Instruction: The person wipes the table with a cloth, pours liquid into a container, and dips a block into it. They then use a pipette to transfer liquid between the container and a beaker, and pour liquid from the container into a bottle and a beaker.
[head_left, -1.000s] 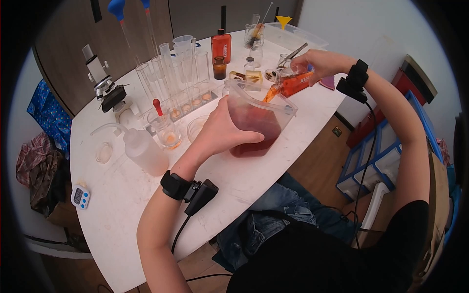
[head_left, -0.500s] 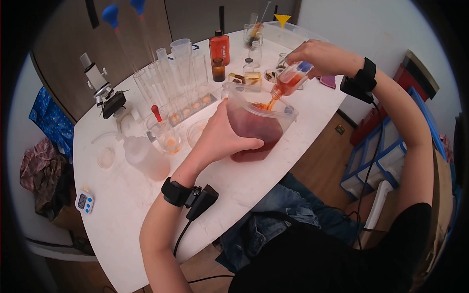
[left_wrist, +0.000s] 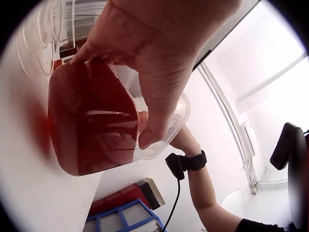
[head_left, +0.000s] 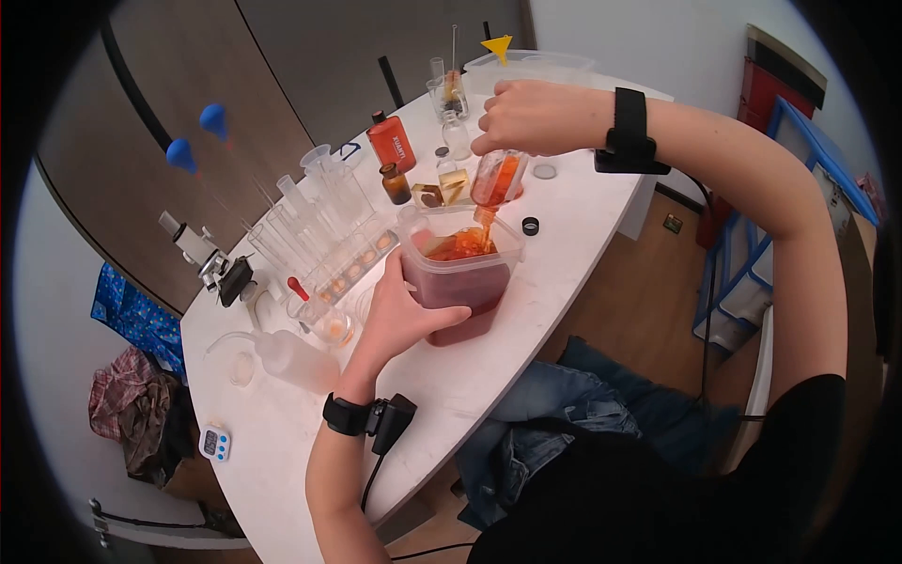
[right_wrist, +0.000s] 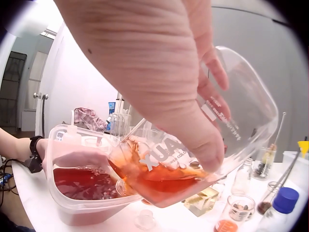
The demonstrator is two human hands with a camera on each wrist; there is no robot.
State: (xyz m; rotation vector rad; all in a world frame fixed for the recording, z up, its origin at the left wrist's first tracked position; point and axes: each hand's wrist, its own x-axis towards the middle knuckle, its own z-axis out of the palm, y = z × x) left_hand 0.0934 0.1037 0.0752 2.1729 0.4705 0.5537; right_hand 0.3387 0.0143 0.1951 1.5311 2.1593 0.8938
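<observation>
By the right hand (head_left: 540,117) the clear bottle (head_left: 496,180) is gripped and tipped; by the left hand (head_left: 404,315) the tub (head_left: 456,289) is clasped beneath, near the table (head_left: 512,329); pouring seems under way, a steady tilt being called for

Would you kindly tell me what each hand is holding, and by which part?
The left hand grips the plastic tub by its side walls; the right hand holds the tilted clear bottle by its body.
</observation>
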